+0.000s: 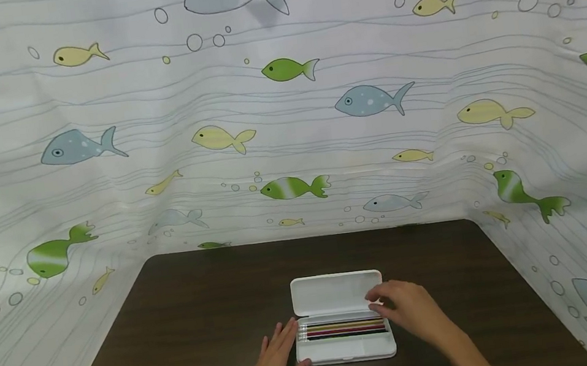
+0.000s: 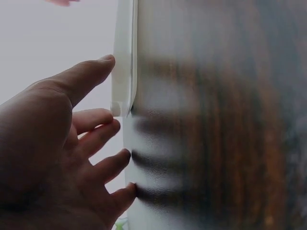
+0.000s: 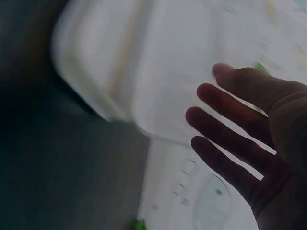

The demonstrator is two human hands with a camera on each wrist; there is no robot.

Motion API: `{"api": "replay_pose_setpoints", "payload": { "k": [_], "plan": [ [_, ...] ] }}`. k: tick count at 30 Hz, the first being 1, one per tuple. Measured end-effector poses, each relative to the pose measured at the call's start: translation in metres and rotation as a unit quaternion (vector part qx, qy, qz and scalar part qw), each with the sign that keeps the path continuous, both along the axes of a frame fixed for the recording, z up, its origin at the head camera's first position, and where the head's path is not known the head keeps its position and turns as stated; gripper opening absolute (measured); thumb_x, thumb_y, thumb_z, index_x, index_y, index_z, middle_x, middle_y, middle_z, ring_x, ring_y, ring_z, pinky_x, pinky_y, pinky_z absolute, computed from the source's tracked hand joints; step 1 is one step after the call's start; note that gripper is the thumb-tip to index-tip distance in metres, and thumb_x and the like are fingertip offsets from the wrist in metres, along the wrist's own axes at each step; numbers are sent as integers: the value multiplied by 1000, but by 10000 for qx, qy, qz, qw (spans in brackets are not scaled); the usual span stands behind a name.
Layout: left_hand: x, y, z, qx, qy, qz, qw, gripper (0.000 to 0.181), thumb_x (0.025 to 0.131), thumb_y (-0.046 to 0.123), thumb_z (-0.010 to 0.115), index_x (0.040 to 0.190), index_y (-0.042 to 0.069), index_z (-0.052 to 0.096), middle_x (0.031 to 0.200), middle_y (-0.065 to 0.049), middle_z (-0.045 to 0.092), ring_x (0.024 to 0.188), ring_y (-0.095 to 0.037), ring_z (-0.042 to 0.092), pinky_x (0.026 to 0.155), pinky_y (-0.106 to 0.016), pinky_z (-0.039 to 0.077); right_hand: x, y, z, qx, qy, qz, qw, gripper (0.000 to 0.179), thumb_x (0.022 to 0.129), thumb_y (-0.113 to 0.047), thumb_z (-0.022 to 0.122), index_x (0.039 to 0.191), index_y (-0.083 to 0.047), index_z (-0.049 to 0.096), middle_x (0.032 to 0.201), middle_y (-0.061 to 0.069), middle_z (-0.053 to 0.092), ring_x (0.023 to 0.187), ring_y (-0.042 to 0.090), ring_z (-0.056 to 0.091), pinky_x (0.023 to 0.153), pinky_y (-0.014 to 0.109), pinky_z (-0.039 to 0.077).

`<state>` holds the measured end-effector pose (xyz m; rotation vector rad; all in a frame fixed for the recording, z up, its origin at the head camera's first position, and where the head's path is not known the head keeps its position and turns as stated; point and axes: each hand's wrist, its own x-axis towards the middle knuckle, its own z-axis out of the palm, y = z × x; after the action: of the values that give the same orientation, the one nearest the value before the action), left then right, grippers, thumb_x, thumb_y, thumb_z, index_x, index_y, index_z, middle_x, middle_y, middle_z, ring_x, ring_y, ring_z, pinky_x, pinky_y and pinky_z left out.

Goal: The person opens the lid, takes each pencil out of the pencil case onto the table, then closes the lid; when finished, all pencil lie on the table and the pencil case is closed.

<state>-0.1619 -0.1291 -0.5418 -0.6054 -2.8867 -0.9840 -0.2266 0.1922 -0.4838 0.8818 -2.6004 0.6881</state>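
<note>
Seemingly a screened-off booth: fish-print cloth [image 1: 333, 147] on 3 sides of a dark table [image 1: 216, 310].

One left hand [image 1: 273, 365] and one right hand [image 1: 413, 312] are making two in all. On one counter [image 1: 205, 318], one white case [image 1: 346, 349] is lying, and it is having one lid [image 1: 332, 292]. Inside, several thin pencils [image 1: 343, 329] are resting; for my eyes they are looking too small to count exactly. Around, many printed fish [image 1: 282, 70] are decorating the patterned cloth [image 1: 150, 109].
</note>
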Motion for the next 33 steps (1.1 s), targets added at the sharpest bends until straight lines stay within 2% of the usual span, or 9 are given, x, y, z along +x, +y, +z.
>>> {"api": "replay_pose_setpoints", "payload": {
  "k": [5, 9, 21, 27, 33],
  "plan": [
    [1, 0, -3, 7, -69, -6, 10000, 74, 92, 40, 67, 149, 3, 38, 154, -13, 37, 140, -43, 29, 104, -70, 20, 5, -15, -28, 650, -45, 263, 9975, 16, 80, -19, 82, 94, -19, 74, 93, -10, 69, 84, 7, 65, 67, 31, 55],
    [2, 1, -3, 34, -138, 35, 9999, 75, 91, 39, 69, 149, 4, 39, 153, -13, 37, 140, -43, 29, 104, -70, 19, 5, -21, -39, 885, -5, 392, 9953, 15, 79, -17, 82, 90, -19, 73, 88, -11, 67, 81, 8, 64, 63, 31, 53],
    [3, 0, 1, 55, -89, 35, 9999, 74, 92, 39, 68, 149, 2, 39, 153, -15, 37, 139, -44, 29, 104, -71, 19, -1, -30, -43, 1249, -1, 257, 9918, 18, 75, -19, 84, 90, -20, 74, 85, -11, 65, 82, 10, 62, 62, 32, 53],
    [3, 0, 4, 27, -119, 58, 9999, 73, 92, 38, 68, 149, 3, 38, 154, -14, 37, 140, -43, 28, 106, -69, 18, -2, -29, -45, 1173, 84, 371, 9924, 13, 78, -17, 82, 89, -19, 76, 82, -12, 61, 77, 7, 57, 61, 27, 50],
    [3, 0, 4, 8, -59, 79, 10000, 73, 92, 39, 68, 149, 3, 39, 153, -14, 37, 140, -42, 29, 106, -69, 19, -4, -27, -46, 986, 71, 310, 9946, 13, 76, -16, 83, 86, -20, 76, 81, -13, 61, 76, 5, 57, 61, 27, 50]
  ]
}}
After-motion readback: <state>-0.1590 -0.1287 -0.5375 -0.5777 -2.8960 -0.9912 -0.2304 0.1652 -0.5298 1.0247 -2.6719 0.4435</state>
